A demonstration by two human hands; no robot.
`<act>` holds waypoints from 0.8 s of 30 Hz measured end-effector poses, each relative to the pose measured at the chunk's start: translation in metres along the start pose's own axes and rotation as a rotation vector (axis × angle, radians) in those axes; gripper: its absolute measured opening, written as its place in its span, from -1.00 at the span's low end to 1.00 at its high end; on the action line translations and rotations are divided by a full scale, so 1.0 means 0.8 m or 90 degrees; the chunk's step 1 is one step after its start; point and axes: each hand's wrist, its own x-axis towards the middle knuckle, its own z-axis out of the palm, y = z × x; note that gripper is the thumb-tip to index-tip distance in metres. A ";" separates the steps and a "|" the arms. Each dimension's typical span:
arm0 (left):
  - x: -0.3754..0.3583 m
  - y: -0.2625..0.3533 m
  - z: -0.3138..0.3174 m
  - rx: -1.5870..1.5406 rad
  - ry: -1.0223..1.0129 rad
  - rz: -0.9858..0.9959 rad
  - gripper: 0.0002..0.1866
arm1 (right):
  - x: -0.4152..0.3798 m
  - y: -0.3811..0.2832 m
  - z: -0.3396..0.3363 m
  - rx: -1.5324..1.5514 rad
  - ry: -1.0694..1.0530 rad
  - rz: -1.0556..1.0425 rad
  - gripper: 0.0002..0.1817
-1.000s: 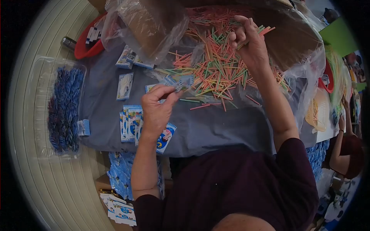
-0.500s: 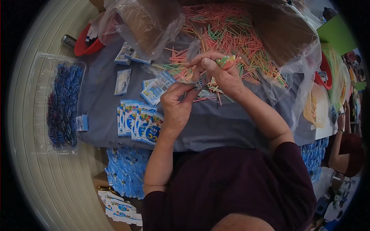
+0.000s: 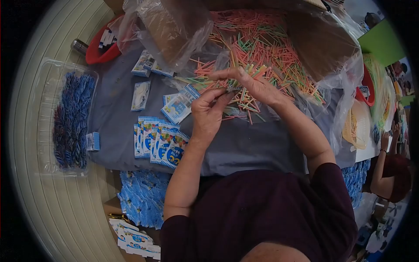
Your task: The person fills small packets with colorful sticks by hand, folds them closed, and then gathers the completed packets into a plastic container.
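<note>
My left hand (image 3: 207, 114) is closed, thumb and fingers pinching the edge of a small packet (image 3: 232, 89) that is mostly covered by my hands. Just right of it, my right hand (image 3: 257, 87) curls round a bunch of thin coloured sticks (image 3: 258, 69), whose ends show past the knuckles; its index finger reaches left over the packet. Beyond both hands lies a heap of pink, green and yellow sticks (image 3: 279, 43). Left of my left hand, a blue-and-white packet (image 3: 179, 108) lies flat, and a fanned row of printed packets (image 3: 161, 142) sits nearer me.
Filled packets (image 3: 140, 96) lie on the grey cloth (image 3: 113, 113). A clear tray (image 3: 46, 122) with dark blue bundles stands left, near a red basin (image 3: 98, 50). Plastic sheeting (image 3: 174, 35) flanks the heap. Another person's arm (image 3: 383, 174) shows at the right, past a yellow basket (image 3: 354, 129).
My right hand has tipped lower and closer to my left hand, its fist loosening and its index finger straightening. My left hand has shifted slightly right. The view has moved a little.
</note>
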 end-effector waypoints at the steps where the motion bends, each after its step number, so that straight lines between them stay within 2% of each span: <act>1: 0.002 -0.002 0.000 0.001 0.000 0.002 -0.83 | -0.001 -0.001 -0.001 -0.005 -0.009 0.013 -0.31; 5: 0.009 -0.011 0.006 -0.063 0.004 -0.043 -0.80 | 0.005 -0.003 -0.013 0.007 -0.011 0.020 -0.31; 8: 0.018 -0.013 0.006 -0.108 -0.008 -0.067 -0.78 | 0.010 -0.004 -0.019 0.078 0.039 -0.014 -0.30; 10: 0.021 -0.013 0.009 -0.110 -0.024 -0.086 -0.77 | 0.017 -0.019 -0.019 0.140 0.183 0.032 -0.31; 11: 0.022 -0.011 0.014 -0.165 -0.041 -0.086 -0.77 | 0.016 -0.015 -0.019 0.140 0.186 0.032 -0.31; 13: 0.026 -0.014 0.023 -0.220 -0.063 -0.089 -0.77 | 0.015 -0.009 -0.020 -0.036 0.017 0.000 -0.36; 15: 0.029 -0.020 0.026 -0.149 -0.065 -0.043 -0.80 | 0.013 -0.009 -0.030 -0.050 -0.024 0.019 -0.38; 17: 0.026 -0.012 0.023 -0.157 -0.060 -0.071 -0.81 | 0.014 -0.005 -0.055 -0.003 0.040 0.026 -0.34; 18: 0.024 -0.007 0.018 -0.165 -0.056 -0.097 -0.81 | 0.010 -0.009 -0.068 0.049 0.139 0.085 -0.37; 20: 0.026 -0.009 0.005 -0.134 -0.035 -0.085 -0.81 | 0.002 0.039 -0.097 -0.077 0.238 0.012 -0.37; 21: 0.028 -0.009 -0.001 -0.105 -0.021 -0.074 -0.80 | -0.009 0.030 -0.104 -0.222 0.248 0.117 -0.38; 22: 0.028 -0.007 -0.004 -0.103 -0.018 -0.070 -0.80 | -0.019 0.022 -0.104 -0.221 0.245 0.112 -0.38; 24: 0.025 -0.005 -0.009 -0.090 -0.015 -0.020 -0.80 | -0.034 0.007 -0.098 -0.804 0.155 0.242 -0.39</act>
